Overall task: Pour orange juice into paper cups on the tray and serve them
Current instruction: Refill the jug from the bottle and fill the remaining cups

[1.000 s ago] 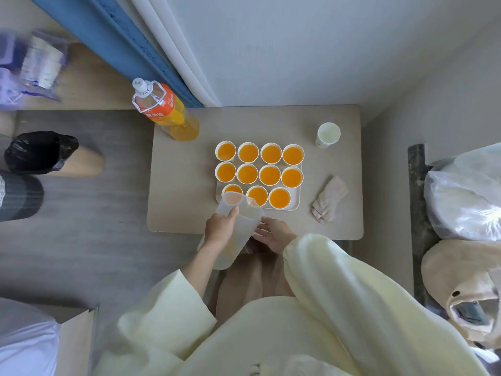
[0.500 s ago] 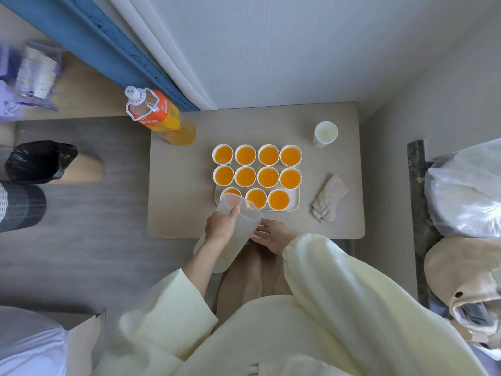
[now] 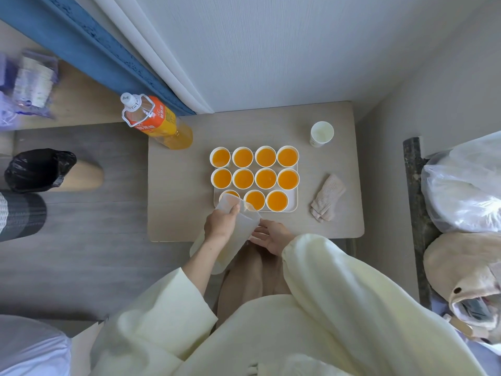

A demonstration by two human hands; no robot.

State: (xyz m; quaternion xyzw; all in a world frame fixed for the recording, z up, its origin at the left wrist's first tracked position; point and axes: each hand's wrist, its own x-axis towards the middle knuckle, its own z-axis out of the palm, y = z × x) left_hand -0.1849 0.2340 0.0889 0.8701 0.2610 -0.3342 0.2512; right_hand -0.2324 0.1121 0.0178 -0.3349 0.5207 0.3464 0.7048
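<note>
Tray (image 3: pixel 293 206) at frame centre carries eleven paper cups: ten full, the lower-left cup (image 3: pixel 229 195) under the tilted jug (image 3: pixel 238 229). Left hand (image 3: pixel 221 226) wraps the jug; right hand (image 3: pixel 271 236) steadies it, fingers loosely spread. Serving remains; a spare cup (image 3: pixel 321 133) sits empty upper right.

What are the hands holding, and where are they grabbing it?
The left hand grips the translucent plastic pitcher around its upper side, near the spout, tilting it over the tray's near-left paper cup. The right hand rests open beside the pitcher, seemingly holding nothing.
</note>
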